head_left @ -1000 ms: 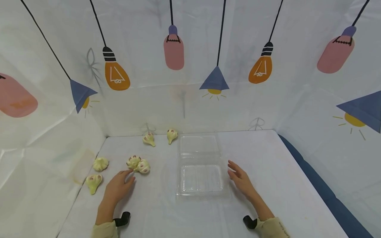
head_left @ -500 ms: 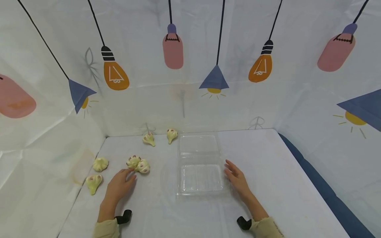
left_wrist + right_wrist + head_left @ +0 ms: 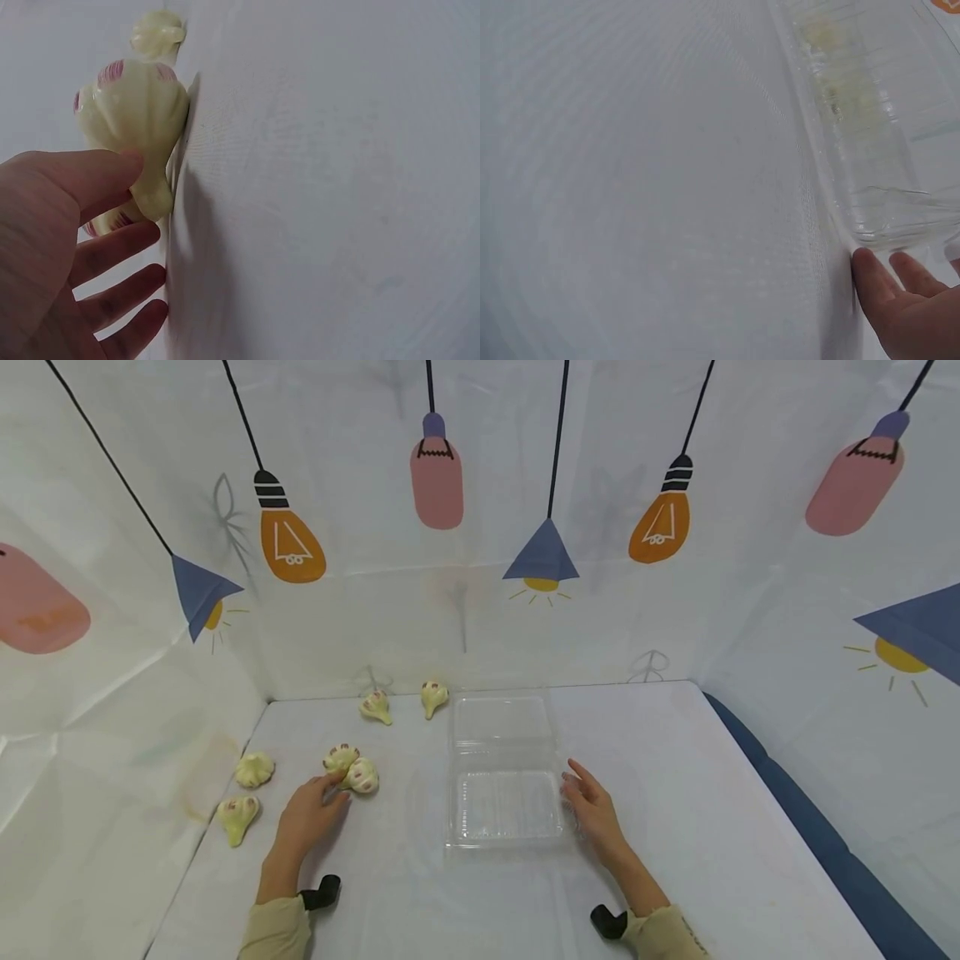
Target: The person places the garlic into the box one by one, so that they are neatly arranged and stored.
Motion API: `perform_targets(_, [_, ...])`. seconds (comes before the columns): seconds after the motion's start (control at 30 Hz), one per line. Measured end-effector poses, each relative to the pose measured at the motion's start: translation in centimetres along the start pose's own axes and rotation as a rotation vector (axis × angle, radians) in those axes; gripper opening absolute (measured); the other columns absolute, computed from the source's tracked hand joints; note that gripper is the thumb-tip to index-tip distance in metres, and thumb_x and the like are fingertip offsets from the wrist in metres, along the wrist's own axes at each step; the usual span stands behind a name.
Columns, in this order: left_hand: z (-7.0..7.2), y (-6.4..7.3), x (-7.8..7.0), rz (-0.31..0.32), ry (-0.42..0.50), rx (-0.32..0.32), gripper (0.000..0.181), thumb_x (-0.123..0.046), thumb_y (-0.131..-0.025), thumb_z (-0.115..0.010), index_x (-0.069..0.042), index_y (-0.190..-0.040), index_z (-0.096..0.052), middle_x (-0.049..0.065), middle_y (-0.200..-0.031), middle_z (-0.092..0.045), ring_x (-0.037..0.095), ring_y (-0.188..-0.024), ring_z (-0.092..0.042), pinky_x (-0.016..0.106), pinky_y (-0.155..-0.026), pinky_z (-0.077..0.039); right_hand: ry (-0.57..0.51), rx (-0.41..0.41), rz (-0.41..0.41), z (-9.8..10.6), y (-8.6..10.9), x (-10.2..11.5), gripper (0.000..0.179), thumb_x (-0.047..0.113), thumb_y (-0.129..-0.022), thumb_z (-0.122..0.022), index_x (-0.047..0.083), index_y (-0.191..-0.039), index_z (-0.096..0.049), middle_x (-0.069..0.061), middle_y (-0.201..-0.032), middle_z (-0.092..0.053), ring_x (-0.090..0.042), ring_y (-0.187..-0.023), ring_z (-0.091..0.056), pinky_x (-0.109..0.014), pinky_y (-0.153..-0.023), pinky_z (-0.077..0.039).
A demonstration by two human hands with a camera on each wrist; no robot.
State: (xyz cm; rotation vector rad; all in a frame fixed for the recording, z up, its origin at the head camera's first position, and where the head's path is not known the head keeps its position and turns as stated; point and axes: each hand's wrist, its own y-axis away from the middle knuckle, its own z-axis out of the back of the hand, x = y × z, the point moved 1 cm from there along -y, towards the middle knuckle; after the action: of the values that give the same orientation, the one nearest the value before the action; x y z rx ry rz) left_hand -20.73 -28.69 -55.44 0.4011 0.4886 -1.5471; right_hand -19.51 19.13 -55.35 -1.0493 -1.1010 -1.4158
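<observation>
Two garlic bulbs, pale yellow with purple patches, lie against each other left of the middle: a rear bulb (image 3: 341, 757) and a front bulb (image 3: 363, 776). My left hand (image 3: 311, 818) reaches in at them. In the left wrist view its thumb (image 3: 105, 174) lies against the neck of a garlic bulb (image 3: 135, 109), the index fingertip is close to the stem's end, and the other fingers are loosely extended. A clear plastic clamshell box (image 3: 510, 846) lies unfolded in the middle. Beside its right edge is my right hand (image 3: 596, 814), fingertips at the rim in the right wrist view.
Two garlic bulbs lie at the left edge, one bulb (image 3: 255, 770) behind another bulb (image 3: 238, 818). At the back are a bulb (image 3: 376, 707) and another bulb (image 3: 433, 698). A white sheet with printed lamps (image 3: 542, 556) surrounds the white table (image 3: 675, 752).
My left hand has moved slightly forward and right, and the rear garlic bulb of the pair has shifted slightly away. My right hand has moved left to the box's edge.
</observation>
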Motion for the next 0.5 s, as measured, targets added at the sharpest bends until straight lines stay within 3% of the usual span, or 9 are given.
perform_targets(0.5, [-0.46, -0.75, 0.7, 0.048, 0.075, -0.047, 0.049, -0.03, -0.09, -0.071, -0.003, -0.129, -0.06, 0.026, -0.126, -0.057, 0.045, -0.117, -0.05, 0.06, -0.093, -0.039, -0.025, -0.01, -0.061, -0.33, -0.28, 0.08, 0.052, 0.025, -0.102, -0.053, 0.014, -0.15, -0.037, -0.022, -0.14, -0.048, -0.03, -0.122, -0.053, -0.046, -0.101, -0.041])
